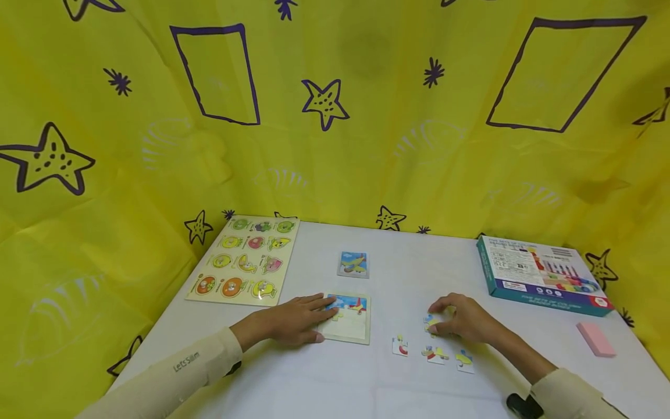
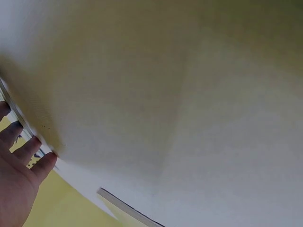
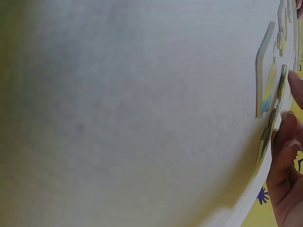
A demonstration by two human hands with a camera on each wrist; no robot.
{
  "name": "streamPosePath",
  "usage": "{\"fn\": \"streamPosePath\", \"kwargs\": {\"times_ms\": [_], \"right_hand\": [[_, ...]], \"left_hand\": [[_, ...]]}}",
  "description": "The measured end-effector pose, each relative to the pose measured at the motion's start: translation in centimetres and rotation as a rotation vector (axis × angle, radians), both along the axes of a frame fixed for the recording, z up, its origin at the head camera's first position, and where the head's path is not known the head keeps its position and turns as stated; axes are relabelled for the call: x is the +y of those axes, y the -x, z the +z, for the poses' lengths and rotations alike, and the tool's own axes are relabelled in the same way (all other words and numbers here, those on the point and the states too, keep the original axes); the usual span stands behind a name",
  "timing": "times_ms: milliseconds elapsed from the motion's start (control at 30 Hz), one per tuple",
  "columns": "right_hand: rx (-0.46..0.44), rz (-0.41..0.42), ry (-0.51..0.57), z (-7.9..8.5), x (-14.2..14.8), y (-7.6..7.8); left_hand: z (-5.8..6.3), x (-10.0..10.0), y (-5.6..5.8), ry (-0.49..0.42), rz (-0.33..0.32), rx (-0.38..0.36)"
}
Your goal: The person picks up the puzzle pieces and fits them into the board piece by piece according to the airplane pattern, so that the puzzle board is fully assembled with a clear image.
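My left hand lies with spread fingers over the left edge of a square jigsaw tray. Along the tray's top, a strip of blue sky and a red tail is fitted, with a yellow bit below it near my fingertips. To the right, my right hand pinches a blue-and-yellow puzzle piece between thumb and forefinger, low over the table. Three more pieces lie nearer me: one with a red curve, a wider one and a yellow one.
Behind the tray lies a small airplane picture. A fruit board sits at the back left. On the right are a boxed set and a pink block. A yellow patterned curtain hangs behind the white table.
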State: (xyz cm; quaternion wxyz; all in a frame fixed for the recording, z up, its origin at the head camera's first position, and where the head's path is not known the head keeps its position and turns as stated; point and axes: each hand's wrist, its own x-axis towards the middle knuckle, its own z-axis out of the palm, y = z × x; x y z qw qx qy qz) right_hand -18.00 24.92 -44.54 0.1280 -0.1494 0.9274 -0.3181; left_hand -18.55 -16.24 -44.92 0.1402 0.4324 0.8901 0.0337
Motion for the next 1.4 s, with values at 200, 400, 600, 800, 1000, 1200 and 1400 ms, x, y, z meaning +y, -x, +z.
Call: {"fn": "streamPosePath", "kwargs": {"times_ms": [200,400,600,800,1000,1200,1400], "right_hand": [[-0.01,-0.052,-0.051,-0.1,-0.4,-0.3],[0.002,-0.046,-0.056,-0.1,-0.4,-0.5],[-0.014,-0.031,-0.037,-0.1,-0.5,-0.7],[-0.025,0.025,0.027,-0.1,-0.6,-0.6],[-0.033,0.099,0.149,-0.5,-0.7,-0.4],[-0.042,0.121,0.201,-0.3,-1.3,-0.2],[-0.082,0.159,0.265,0.4,-2.5,0.0]], "left_hand": [[0.0,0.0,0.1,-0.001,0.0,-0.003],[-0.1,0.0,0.1,-0.006,-0.006,0.009],[0.2,0.1,0.1,0.0,0.003,0.007],[0.2,0.2,0.1,-0.001,0.008,0.001],[0.1,0.2,0.0,-0.011,0.013,-0.01],[-0.1,0.1,0.1,-0.014,0.015,-0.01],[0.0,0.1,0.1,-0.012,0.017,-0.009]]}}
